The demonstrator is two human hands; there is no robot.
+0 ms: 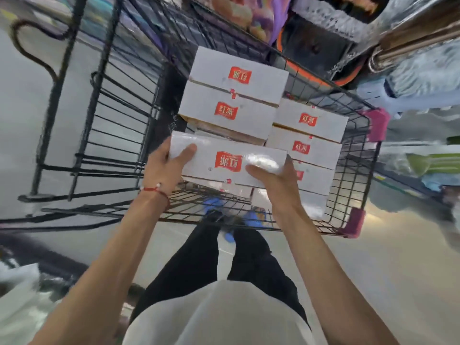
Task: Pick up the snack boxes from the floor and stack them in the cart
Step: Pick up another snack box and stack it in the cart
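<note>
Both hands are clamped on one white snack box (229,163) with a red logo, wrapped in glossy film. The left hand (171,165) grips its left end and the right hand (271,180) its right end, each with the thumb lying on top and the fingers tucked out of sight below. A red string bracelet (156,191) sits on the left wrist.

The box hangs over the near-left part of the black wire cart (358,170), roughly level and above the rim. More of the same boxes already lie inside: a tall stack (239,78) at the far left and a lower, stepped stack (311,120) along the right wall, beside the pink corner guard (378,125).

This looks like the placing step — lifting done, setting down not yet. The next move probably calls for lowering the box flat onto whatever lies under it, squaring its edges with the neighbouring stacks, and letting go only once it sits steady — the film looks slippery.
</note>
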